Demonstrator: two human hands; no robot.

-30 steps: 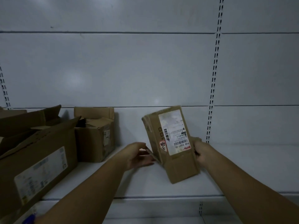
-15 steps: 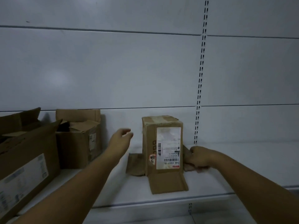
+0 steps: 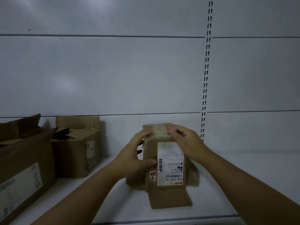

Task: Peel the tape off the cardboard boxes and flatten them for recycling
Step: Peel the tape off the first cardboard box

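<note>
Low and just right of the frame's centre, a small brown cardboard box (image 3: 151,149) is stood upright on a white metal shelf (image 3: 243,176). Its white shipping label (image 3: 170,163) is turned toward the camera, and its lower brown front flap (image 3: 170,198) is splayed out onto the shelf. A strip of pale tape (image 3: 159,131) is seen running across the closed top.

The step in hand is judged to be lifting that tape. It would best be started at a loose end, picked up with a nail and drawn back low along the seam, so that it comes away whole and the card is not torn. The box should be braced against the pull.

The box is gripped by the left hand (image 3: 134,153), fingers hooked over the top left edge and thumb pressed on the front face. The right hand (image 3: 186,143) is bent over the top right edge, fingertips at the tape's side; whether the tape is already pinched cannot be told.

Toward the lower left, an open brown carton (image 3: 76,151) and a large brown carton (image 3: 24,168) are set on the same shelf.
</note>
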